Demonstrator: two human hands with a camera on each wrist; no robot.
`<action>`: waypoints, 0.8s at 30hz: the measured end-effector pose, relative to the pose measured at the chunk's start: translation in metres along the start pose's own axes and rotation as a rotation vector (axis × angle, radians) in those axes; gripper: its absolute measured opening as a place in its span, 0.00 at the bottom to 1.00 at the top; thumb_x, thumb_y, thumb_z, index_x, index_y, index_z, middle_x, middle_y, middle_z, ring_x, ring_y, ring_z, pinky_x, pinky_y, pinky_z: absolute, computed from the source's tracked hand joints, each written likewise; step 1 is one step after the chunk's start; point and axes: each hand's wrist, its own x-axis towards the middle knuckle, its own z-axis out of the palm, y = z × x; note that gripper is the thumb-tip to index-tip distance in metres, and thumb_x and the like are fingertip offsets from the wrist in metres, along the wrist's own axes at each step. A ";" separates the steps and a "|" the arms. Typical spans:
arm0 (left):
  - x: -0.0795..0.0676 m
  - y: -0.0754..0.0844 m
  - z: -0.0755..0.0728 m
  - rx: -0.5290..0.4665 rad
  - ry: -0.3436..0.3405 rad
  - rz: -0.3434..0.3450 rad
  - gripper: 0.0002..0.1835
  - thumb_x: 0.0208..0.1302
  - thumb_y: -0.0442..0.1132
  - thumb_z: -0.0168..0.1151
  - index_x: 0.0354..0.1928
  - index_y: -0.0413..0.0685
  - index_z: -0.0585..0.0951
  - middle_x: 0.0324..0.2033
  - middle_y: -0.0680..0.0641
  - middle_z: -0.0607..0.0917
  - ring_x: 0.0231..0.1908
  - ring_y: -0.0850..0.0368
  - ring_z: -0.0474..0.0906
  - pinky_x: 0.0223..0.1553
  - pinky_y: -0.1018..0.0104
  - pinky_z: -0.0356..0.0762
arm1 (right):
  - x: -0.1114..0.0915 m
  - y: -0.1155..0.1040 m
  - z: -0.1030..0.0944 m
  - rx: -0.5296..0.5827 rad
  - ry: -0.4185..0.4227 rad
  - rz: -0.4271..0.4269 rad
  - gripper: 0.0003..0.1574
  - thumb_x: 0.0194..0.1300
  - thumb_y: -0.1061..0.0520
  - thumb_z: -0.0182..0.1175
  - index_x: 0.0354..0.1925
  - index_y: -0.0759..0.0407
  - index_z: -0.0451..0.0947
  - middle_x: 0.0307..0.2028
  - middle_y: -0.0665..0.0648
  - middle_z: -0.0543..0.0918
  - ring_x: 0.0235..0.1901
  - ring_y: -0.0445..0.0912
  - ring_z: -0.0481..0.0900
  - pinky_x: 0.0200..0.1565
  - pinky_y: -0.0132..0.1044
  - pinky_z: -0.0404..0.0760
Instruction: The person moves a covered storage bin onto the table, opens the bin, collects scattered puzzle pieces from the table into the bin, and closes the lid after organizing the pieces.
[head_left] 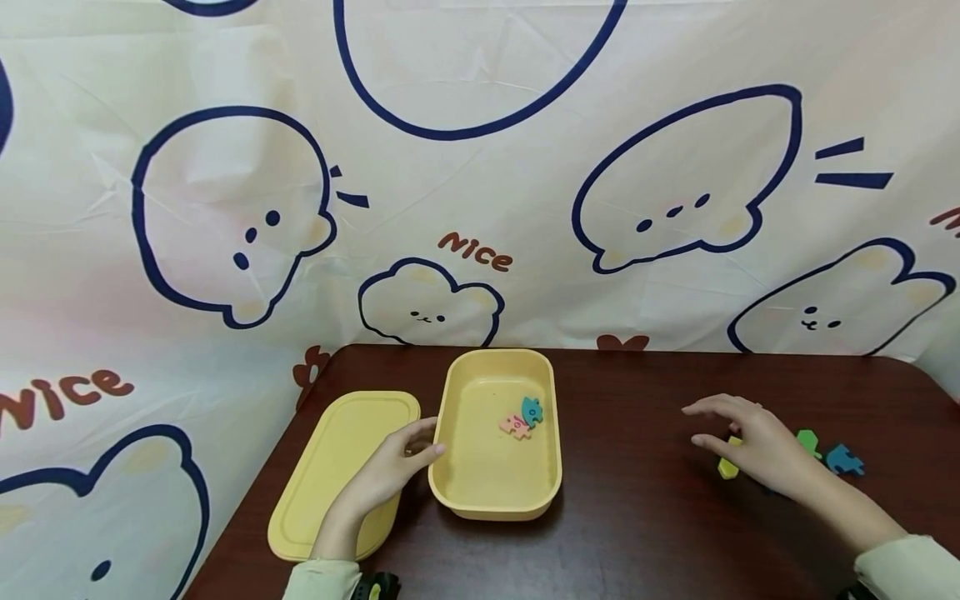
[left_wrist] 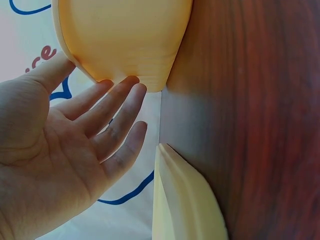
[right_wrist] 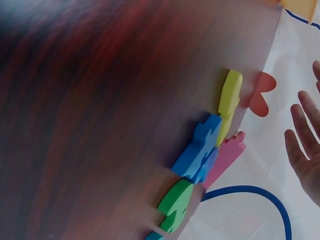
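A yellow plastic box (head_left: 495,492) stands on the table with a pink puzzle piece (head_left: 516,427) and a teal puzzle piece (head_left: 532,411) inside. My left hand (head_left: 390,471) holds its left side, thumb over the rim and fingertips against the outer wall (left_wrist: 135,50). Over at the right, my right hand (head_left: 757,446) hovers with fingers spread and nothing in them. Below and around it lie a yellow piece (head_left: 729,468), a green piece (head_left: 808,442) and a blue piece (head_left: 845,460). In the right wrist view a pink piece (right_wrist: 225,159) shows behind the blue one.
A yellow lid (head_left: 315,483) lies flat left of the box, partly under my left forearm. The dark brown table (head_left: 630,517) meets a cartoon-printed cloth (head_left: 540,292) along its back edge.
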 end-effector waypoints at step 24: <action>-0.001 0.001 0.000 0.001 -0.003 -0.006 0.27 0.73 0.39 0.59 0.68 0.32 0.68 0.57 0.35 0.79 0.57 0.40 0.75 0.56 0.47 0.74 | -0.029 0.028 -0.004 -0.051 -0.077 0.088 0.24 0.52 0.60 0.76 0.50 0.53 0.84 0.46 0.53 0.85 0.47 0.47 0.80 0.42 0.45 0.82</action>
